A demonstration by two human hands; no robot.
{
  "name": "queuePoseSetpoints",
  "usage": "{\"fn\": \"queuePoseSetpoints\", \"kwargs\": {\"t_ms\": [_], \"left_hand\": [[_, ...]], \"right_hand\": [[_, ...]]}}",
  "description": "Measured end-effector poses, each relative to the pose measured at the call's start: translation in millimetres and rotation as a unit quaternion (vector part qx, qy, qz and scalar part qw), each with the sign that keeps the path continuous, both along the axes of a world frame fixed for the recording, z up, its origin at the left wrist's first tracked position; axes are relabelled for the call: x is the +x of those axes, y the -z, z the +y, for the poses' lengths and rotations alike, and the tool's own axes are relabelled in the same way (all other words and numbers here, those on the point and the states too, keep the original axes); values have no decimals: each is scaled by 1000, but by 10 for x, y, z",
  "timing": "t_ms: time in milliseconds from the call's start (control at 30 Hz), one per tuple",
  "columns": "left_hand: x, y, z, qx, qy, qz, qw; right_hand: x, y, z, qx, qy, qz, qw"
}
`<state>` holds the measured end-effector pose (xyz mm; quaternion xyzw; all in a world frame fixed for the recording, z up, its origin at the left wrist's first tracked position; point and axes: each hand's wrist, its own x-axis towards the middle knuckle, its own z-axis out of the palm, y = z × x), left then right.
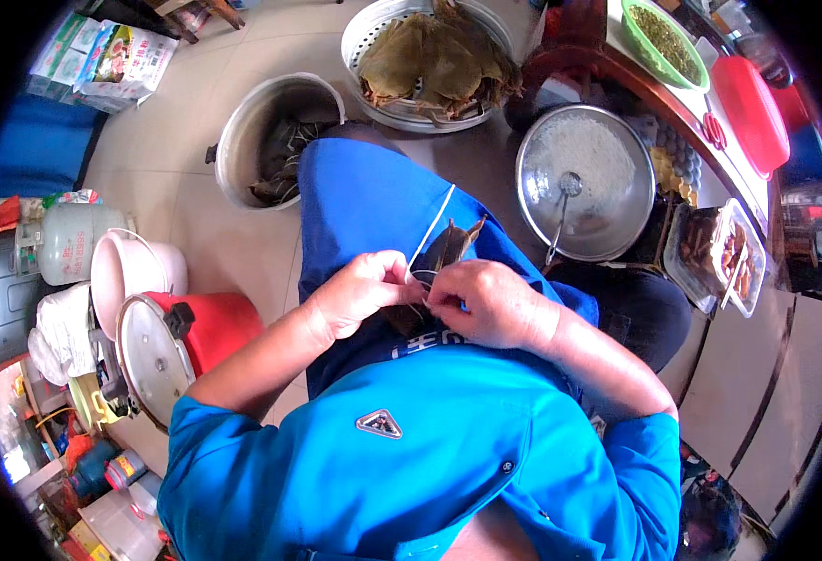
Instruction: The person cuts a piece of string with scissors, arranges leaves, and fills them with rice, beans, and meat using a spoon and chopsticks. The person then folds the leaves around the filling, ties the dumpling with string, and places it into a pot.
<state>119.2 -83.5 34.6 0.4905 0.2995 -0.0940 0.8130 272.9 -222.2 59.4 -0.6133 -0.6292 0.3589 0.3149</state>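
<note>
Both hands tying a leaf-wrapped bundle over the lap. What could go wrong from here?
1. The white string runs taut from the leaf bundle; if the left hand or right hand eases its pinch, the wrap may loosen.
2. The bundle is held above the lap with nothing under it; a slip could drop it on the floor.
3. The leaf tips stick out unbound and might tear.

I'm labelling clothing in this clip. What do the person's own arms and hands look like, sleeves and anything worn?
Both arms come out of short bright blue sleeves that end above the elbow; the forearms are bare. The left hand and right hand wear no gloves, and no rings or watch can be made out.
</note>
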Motion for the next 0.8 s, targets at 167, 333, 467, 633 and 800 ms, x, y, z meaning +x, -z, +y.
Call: {"fn": "queuePoseSetpoints", "kwargs": {"t_ms": [167,333,467,633,800], "left_hand": [[8,72,99,319,132,-192,919],[148,94,59,589,138,-410,682],[78,179,-13,590,65,-362,719],[75,114,-17,552,81,-331,761],[-48,180,26,473,33,-262,840]], "right_hand": [[74,243,-67,65,9,46,997],[47,404,-77,48,83,88,991],[33,291,-20,-58,132,162,976],[9,217,1,-73,131,90,984],[65,127,-44,-89,-2,64,994]]}}
